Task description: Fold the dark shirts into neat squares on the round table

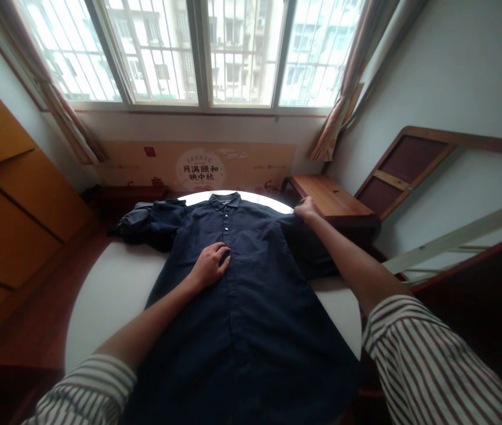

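Note:
A dark navy button-up shirt (260,307) lies spread front side up on a round white table (104,289), its collar at the far edge and its lower part toward me. My left hand (211,264) rests on the shirt front beside the button strip, fingers loosely bent and a little apart. At the far right, my right hand (305,211) is closed on the shirt near the shoulder or sleeve; the exact part is hard to make out. Darker cloth (313,251) hangs below that hand. On the left, the other sleeve meets a bunched dark grey cloth (138,219).
A wooden stool or small table (326,195) stands beyond the table on the right, near a leaning wooden frame (406,168). Barred windows (237,53) and curtains (344,100) are ahead. Orange-brown cabinets (16,218) line the left.

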`<state>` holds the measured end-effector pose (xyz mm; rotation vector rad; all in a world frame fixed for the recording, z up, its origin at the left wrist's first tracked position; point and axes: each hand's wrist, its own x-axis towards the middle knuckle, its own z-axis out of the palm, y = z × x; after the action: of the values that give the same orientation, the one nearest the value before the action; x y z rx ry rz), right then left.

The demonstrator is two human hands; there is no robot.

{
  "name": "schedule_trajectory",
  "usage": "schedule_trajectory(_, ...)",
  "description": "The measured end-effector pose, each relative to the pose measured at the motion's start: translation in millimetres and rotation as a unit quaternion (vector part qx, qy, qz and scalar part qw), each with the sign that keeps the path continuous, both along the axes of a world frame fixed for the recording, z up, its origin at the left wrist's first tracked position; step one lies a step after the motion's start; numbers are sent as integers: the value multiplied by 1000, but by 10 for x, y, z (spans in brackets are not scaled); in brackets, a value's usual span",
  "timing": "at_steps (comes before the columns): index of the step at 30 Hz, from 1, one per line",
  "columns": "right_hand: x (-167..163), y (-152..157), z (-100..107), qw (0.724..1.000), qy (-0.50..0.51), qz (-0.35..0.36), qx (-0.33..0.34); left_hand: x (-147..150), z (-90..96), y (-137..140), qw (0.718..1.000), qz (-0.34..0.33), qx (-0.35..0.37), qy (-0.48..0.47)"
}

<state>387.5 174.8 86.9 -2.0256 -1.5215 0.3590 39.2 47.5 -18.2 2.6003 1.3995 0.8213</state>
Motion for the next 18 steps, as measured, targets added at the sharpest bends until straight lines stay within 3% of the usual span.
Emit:
schedule_trajectory(2,-146,28,124,999,-26,4,21,7,2,1,1000,1,3,1)
schedule_trajectory(5,-447,21,261,986,-108,111,62,14,0,-7,1000,4,6,4)
schedule_trajectory(8,-751,-18,262,964,-173,197,41,19,-1,-17,1000,7,8,5)
schedule_trajectory(12,-890,19,205,977,-158,142,0,24,-5,-18,1000,5,11,-1)
schedule_trajectory(18,-567,263,376,997,-62,40,-26,30,-14,-14,1000,6,14,2)
